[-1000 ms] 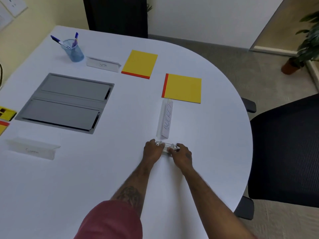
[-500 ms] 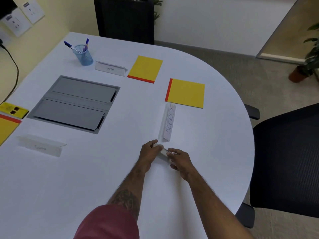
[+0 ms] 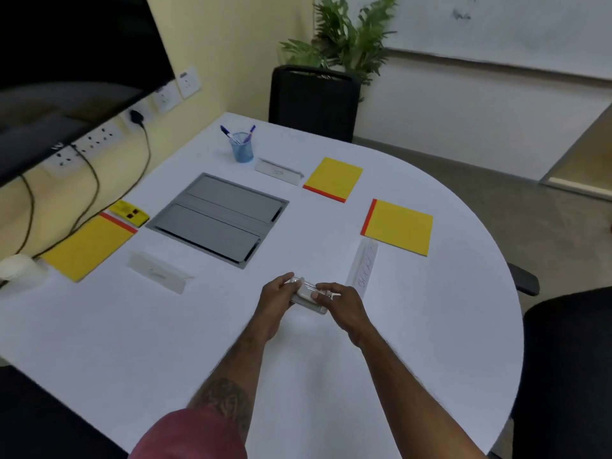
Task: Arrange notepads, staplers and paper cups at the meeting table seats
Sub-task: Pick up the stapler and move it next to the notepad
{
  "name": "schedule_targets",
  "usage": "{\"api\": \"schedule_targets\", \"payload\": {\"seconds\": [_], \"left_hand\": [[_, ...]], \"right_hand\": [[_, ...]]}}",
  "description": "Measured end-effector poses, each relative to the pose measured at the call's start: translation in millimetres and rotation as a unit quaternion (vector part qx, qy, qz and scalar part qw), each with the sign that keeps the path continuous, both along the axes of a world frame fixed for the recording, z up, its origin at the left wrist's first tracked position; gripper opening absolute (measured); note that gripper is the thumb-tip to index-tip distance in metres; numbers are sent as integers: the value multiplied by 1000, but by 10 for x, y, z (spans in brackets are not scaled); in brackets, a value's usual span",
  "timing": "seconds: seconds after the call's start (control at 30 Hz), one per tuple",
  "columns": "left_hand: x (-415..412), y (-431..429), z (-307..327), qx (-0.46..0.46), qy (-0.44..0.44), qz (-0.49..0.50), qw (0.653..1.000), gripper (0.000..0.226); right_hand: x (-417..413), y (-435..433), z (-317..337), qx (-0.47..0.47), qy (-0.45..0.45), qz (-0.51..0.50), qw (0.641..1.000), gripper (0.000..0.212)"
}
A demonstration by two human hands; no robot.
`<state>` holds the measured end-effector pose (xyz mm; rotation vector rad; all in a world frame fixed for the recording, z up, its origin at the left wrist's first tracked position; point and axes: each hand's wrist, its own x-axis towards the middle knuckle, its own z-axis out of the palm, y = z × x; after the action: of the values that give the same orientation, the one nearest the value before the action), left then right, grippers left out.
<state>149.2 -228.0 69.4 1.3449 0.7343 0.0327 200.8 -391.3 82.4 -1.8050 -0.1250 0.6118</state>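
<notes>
Since the earlier frames, the small pale, partly clear plastic stapler (image 3: 308, 294) has been drawn away from the near end of the white folded-card name tent (image 3: 362, 263). It is now held between both hands, a little to that card's left, seemingly raised just off the round white meeting table (image 3: 331, 376). The left hand (image 3: 276, 299) is curled round the stapler's left end, and the right hand (image 3: 344, 306) is closed on its right end, with fingertips laid over the top. It is judged that the stapler is being repositioned or carried to another seat, so this seat's stapler cannot yet be counted as placed. A square yellow notepad with a red binding edge (image 3: 397, 226) is laid just beyond the name tent, and two more like it are seen at other seats. No paper cup can be made out with certainty. As for containers, a blue mesh pen cup (image 3: 241, 150) is stood at the far side, with two blue-capped pens (image 3: 228, 132) leaning in it. The grey recessed cable box (image 3: 218, 217) in the table's middle is shut, so its contents are hidden.
</notes>
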Motion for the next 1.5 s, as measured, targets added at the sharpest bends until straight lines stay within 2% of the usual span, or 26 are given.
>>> {"api": "schedule_targets", "payload": {"seconds": [0.13,0.3,0.37,0.47,0.53,0.6,0.73,0.97,1.07,1.13,1.17,1.27,1.4,1.5], "left_hand": [[-274,362,308,-16,-21,34,999,42],[-660,911,659,-29,-14,23,999,38],[-824,1195,728,-8,-11,34,999,42],[-1022,1674,779,5,-13,58,998,46],[-1121,2016,774,5,-17,72,997,48],[-1191,2365,756,3,-18,81,997,49],[-1289,3030,704,-9,-17,86,996,55],[-1242,3957,475,-16,-12,72,997,58],[-1140,4284,320,16,13,52,998,51],[-1087,4496,176,94,39,66,993,51],[-1078,4613,82,167,63,76,981,53],[-1097,4947,-238,366,147,49,918,55],[-1078,5269,-689,501,208,-28,840,60],[-1013,5312,-1001,557,251,-71,789,67]], "right_hand": [[-133,378,248,32,5,61,998,31],[-292,980,440,54,4,132,990,25],[-360,1286,483,21,-42,177,983,28],[-456,1768,577,-41,-167,239,956,31],[-523,2115,630,-52,-203,287,935,21],[-581,2484,662,-59,-210,320,922,26],[-588,3220,566,-117,-217,336,909,44],[-533,4170,274,-158,-258,330,894,37],[-421,4462,139,-167,-253,331,894,36],[-307,4631,63,-178,-246,326,895,35],[-241,4709,30,-180,-238,318,900,34],[-8,4944,-63,-182,-238,290,909,32],[295,5245,-153,-174,-246,244,922,29],[490,5421,-225,-166,-248,223,928,26]]}}
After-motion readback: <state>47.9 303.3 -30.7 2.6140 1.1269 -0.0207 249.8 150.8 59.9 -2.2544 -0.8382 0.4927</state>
